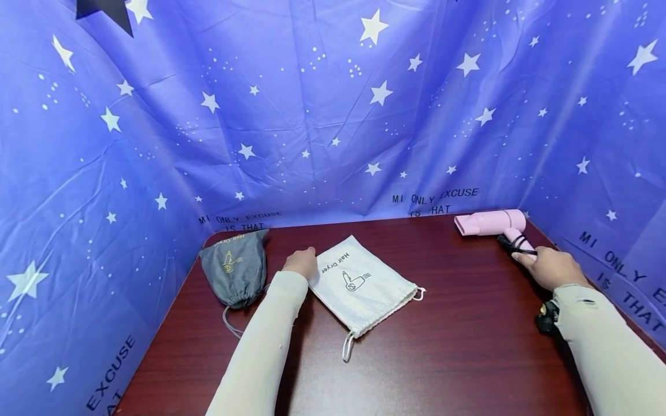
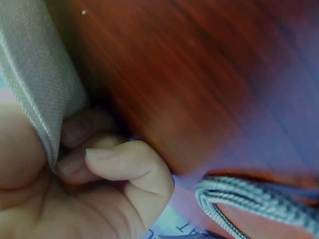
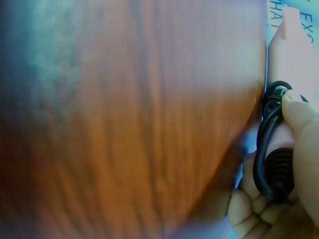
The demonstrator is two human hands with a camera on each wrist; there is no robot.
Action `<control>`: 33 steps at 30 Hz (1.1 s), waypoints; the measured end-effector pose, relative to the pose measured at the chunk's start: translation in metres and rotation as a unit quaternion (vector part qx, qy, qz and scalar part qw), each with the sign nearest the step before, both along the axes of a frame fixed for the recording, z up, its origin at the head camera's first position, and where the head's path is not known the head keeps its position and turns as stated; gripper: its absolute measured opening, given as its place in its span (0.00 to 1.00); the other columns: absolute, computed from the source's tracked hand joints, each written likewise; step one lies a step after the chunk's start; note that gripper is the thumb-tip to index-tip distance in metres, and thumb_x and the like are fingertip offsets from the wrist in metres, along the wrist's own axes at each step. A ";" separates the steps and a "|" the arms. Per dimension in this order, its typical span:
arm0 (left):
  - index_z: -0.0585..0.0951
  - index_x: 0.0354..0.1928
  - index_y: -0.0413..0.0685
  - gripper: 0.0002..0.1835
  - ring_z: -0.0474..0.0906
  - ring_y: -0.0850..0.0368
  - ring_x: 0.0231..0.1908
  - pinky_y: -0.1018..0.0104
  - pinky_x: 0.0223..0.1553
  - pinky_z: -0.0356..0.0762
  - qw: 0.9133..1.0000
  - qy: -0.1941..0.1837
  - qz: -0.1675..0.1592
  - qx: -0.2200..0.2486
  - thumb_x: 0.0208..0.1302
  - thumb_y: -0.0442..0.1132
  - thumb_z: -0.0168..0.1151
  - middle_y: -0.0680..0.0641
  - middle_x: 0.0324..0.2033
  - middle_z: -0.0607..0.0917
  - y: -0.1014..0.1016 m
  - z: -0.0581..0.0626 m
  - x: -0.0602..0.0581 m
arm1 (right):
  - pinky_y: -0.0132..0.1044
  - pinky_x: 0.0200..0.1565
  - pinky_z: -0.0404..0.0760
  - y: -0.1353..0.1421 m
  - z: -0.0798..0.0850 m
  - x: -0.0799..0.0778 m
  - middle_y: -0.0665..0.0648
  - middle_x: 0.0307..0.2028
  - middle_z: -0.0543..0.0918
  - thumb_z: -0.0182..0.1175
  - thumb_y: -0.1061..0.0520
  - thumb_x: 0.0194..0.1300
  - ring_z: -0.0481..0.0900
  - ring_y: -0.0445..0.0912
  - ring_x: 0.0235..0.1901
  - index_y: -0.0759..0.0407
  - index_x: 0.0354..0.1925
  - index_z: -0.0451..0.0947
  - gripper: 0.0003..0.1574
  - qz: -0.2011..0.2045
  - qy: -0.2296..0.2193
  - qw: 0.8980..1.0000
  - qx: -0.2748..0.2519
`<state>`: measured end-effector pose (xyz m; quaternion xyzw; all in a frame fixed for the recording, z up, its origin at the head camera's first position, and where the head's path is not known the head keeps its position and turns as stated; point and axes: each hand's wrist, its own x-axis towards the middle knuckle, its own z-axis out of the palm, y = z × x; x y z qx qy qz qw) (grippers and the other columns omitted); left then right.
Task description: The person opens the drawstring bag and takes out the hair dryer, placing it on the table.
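My left hand [image 1: 302, 263] pinches the edge of a white drawstring pouch [image 1: 382, 289] printed "Hair Dryer". The left wrist view shows the pouch's seamed edge [image 2: 42, 114] between curled fingers and the base of the hand. On the right, my right hand [image 1: 557, 268] grips the handle of a pink hair dryer [image 1: 491, 222], its nozzle facing left. A black cord [image 3: 269, 134] is bundled against the handle, and my thumb lies over it in the right wrist view. Left of my left hand is a grey drawstring pouch [image 1: 236, 268] with gold print.
The dark red wooden table [image 1: 416, 370] runs back to a blue star-printed curtain [image 1: 322, 115], which also hangs along both sides. Loose grey cord [image 1: 229, 323] trails from the grey pouch near my left forearm. White cord loops [image 1: 347, 348] stick out from the white pouch.
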<state>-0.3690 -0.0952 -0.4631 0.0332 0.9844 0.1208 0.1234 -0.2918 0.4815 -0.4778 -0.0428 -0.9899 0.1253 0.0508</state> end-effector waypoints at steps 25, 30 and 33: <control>0.65 0.77 0.47 0.33 0.83 0.39 0.52 0.49 0.52 0.81 1.000 0.004 0.005 -0.014 0.72 0.34 0.59 0.35 0.60 0.82 0.001 0.000 0.000 | 0.44 0.35 0.75 0.018 0.000 0.002 0.74 0.39 0.81 0.46 0.32 0.77 0.79 0.61 0.37 0.86 0.55 0.67 0.52 0.029 -0.067 0.993 -0.089; 0.59 0.80 0.42 0.39 0.82 0.38 0.55 0.49 0.55 0.81 1.000 0.005 0.006 -0.025 0.70 0.36 0.62 0.34 0.62 0.81 0.002 -0.001 -0.001 | 0.56 0.42 0.78 0.022 -0.002 0.007 0.84 0.48 0.77 0.49 0.32 0.76 0.79 0.69 0.44 0.89 0.60 0.62 0.55 0.030 -0.069 0.992 -0.096; 0.58 0.79 0.40 0.40 0.81 0.37 0.57 0.49 0.56 0.80 1.000 0.008 0.010 -0.024 0.69 0.37 0.63 0.34 0.62 0.80 0.003 -0.001 0.000 | 0.53 0.40 0.79 0.020 -0.003 0.008 0.81 0.45 0.79 0.53 0.34 0.75 0.79 0.66 0.41 0.89 0.58 0.63 0.54 0.032 -0.057 0.992 -0.106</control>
